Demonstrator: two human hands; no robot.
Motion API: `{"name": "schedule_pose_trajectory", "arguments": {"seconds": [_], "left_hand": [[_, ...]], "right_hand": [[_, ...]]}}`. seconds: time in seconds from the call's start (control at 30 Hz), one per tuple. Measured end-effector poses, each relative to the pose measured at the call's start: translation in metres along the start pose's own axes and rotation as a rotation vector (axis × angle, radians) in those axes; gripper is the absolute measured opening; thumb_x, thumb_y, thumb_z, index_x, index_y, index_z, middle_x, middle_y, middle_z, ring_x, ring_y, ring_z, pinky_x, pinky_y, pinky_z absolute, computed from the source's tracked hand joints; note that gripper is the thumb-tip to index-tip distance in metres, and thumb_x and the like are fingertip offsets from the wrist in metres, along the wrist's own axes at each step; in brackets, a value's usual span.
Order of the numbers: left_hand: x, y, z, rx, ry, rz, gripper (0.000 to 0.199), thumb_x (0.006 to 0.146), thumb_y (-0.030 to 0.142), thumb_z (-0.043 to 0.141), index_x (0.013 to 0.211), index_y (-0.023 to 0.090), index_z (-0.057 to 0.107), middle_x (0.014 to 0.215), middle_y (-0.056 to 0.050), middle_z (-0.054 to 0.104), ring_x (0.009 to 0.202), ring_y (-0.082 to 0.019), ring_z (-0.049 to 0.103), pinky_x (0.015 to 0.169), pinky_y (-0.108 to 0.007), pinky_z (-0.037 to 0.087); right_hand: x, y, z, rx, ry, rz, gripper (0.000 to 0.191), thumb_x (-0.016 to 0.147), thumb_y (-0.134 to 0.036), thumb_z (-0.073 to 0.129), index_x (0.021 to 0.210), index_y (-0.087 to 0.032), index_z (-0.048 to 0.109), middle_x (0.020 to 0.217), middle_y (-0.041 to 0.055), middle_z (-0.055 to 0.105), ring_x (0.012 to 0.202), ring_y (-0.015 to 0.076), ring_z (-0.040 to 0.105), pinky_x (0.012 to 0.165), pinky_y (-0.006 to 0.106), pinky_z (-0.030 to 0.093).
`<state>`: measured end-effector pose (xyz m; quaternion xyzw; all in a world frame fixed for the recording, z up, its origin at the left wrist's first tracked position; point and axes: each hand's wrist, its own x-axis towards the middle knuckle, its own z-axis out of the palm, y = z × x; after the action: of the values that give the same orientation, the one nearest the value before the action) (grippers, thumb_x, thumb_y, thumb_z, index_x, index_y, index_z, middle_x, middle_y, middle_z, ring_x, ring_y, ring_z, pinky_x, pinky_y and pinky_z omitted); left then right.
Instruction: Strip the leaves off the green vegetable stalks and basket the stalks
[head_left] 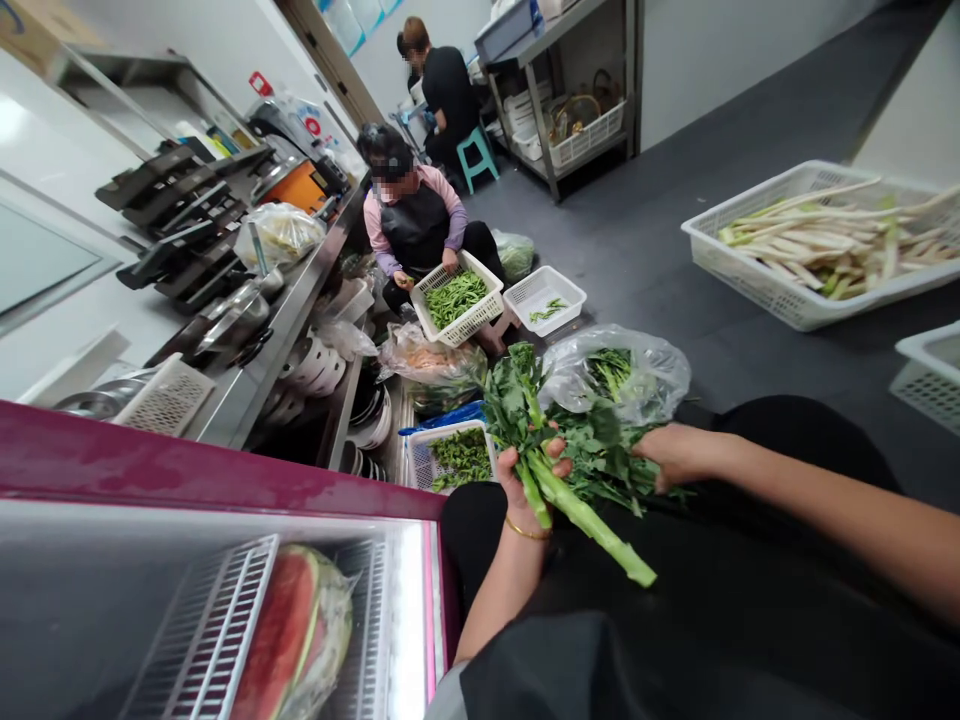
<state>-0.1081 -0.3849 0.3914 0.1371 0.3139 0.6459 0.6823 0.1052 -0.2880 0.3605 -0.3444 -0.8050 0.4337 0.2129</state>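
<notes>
My left hand [529, 480] is wrapped round a small bunch of leafy green stalks [585, 510]. The thick pale cut end points down to the right, and the leaves fan out above my fingers. To the right, my right hand [667, 450] reaches into loose leafy greens [604, 455] over my dark-clothed lap. Its fingers curl downward against the leaves and are partly hidden there. Just beyond the greens lies an open clear plastic bag [652, 375] with more green stems inside. A white basket of cut greens [461, 455] stands on the floor left of my left hand.
A co-worker [416, 205] sits ahead, holding a basket of green pods [457, 300]; a shallow white basket [566, 305] stands beside it. At right is a basket of pale peeled stalks [817, 240]. A lit fridge [420, 600] borders my left. Steel shelving [277, 360] runs along the left wall.
</notes>
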Motion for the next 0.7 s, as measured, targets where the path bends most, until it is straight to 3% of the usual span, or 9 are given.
{"name": "schedule_pose_trajectory", "arguments": {"seconds": [0.07,0.17,0.23,0.3,0.4,0.47,0.53,0.63,0.7], "left_hand": [[-0.001,-0.004,0.004,-0.017,-0.021,-0.011,0.047,0.065,0.052,0.061,0.097,0.018,0.062,0.094,-0.011,0.061,0.068,-0.015,0.052,0.051,-0.025,0.039],[-0.001,-0.010,0.011,-0.057,-0.059,-0.085,0.045,0.062,0.048,0.063,0.093,0.015,0.063,0.092,-0.011,0.062,0.067,-0.014,0.052,0.049,-0.023,0.037],[0.000,-0.011,0.013,-0.048,-0.045,-0.109,0.046,0.061,0.047,0.063,0.093,0.014,0.063,0.084,-0.009,0.062,0.064,-0.014,0.052,0.048,-0.023,0.037],[0.000,-0.009,0.012,-0.025,-0.009,-0.115,0.043,0.061,0.046,0.063,0.091,0.015,0.063,0.078,-0.007,0.062,0.059,-0.014,0.052,0.048,-0.024,0.038],[0.002,-0.003,0.007,-0.011,0.023,-0.060,0.039,0.060,0.045,0.065,0.086,0.016,0.064,0.072,-0.005,0.062,0.056,-0.014,0.053,0.047,-0.024,0.038],[0.003,0.000,0.004,-0.007,0.022,0.008,0.036,0.060,0.044,0.064,0.083,0.016,0.065,0.070,-0.005,0.061,0.057,-0.015,0.053,0.048,-0.024,0.039],[0.005,0.001,0.002,0.005,0.017,0.039,0.032,0.062,0.042,0.063,0.082,0.018,0.065,0.071,-0.006,0.062,0.059,-0.016,0.054,0.050,-0.025,0.040],[0.007,-0.003,0.001,0.026,0.013,0.022,0.031,0.063,0.042,0.060,0.083,0.019,0.065,0.077,-0.008,0.064,0.063,-0.017,0.056,0.053,-0.028,0.041],[0.008,-0.007,0.000,0.038,-0.009,-0.012,0.033,0.064,0.042,0.060,0.086,0.018,0.066,0.075,-0.008,0.064,0.062,-0.019,0.057,0.054,-0.028,0.041]], "right_hand": [[0.018,-0.014,-0.016,-0.019,-0.006,0.032,0.027,0.049,-0.031,0.080,0.059,-0.021,0.058,0.052,0.0009,0.056,0.056,0.0184,0.058,0.055,0.030,0.044],[0.050,-0.060,-0.027,0.236,0.002,0.021,0.031,0.074,-0.048,0.062,0.083,-0.018,0.059,0.072,0.0053,0.066,0.063,0.0183,0.062,0.055,0.028,0.046],[0.062,-0.086,-0.021,0.308,0.067,0.023,0.034,0.085,-0.051,0.049,0.080,-0.018,0.054,0.068,0.0052,0.063,0.057,0.0165,0.060,0.052,0.027,0.044],[0.059,-0.096,-0.007,0.253,0.166,0.027,0.031,0.086,-0.046,0.048,0.071,-0.019,0.048,0.062,0.0041,0.058,0.053,0.0152,0.056,0.052,0.027,0.041],[0.032,-0.083,0.016,0.072,0.222,-0.083,0.029,0.085,-0.037,0.049,0.063,-0.019,0.047,0.063,0.0055,0.055,0.060,0.0163,0.053,0.058,0.029,0.037],[0.015,-0.066,0.019,-0.093,0.127,-0.213,0.030,0.087,-0.036,0.047,0.064,-0.018,0.054,0.066,0.0067,0.057,0.063,0.0167,0.053,0.060,0.029,0.037],[0.010,-0.052,0.008,-0.150,0.010,-0.232,0.025,0.085,-0.040,0.053,0.076,-0.019,0.064,0.071,0.0059,0.061,0.064,0.0168,0.055,0.061,0.029,0.039],[0.034,-0.050,-0.019,0.128,-0.009,-0.047,0.042,0.076,-0.050,0.064,0.106,-0.021,0.063,0.080,0.0042,0.065,0.067,0.0173,0.060,0.058,0.027,0.043],[0.059,-0.058,-0.028,0.340,-0.011,0.047,0.047,0.077,-0.056,0.061,0.106,-0.019,0.059,0.080,0.0048,0.066,0.064,0.0172,0.061,0.053,0.025,0.044]]}}
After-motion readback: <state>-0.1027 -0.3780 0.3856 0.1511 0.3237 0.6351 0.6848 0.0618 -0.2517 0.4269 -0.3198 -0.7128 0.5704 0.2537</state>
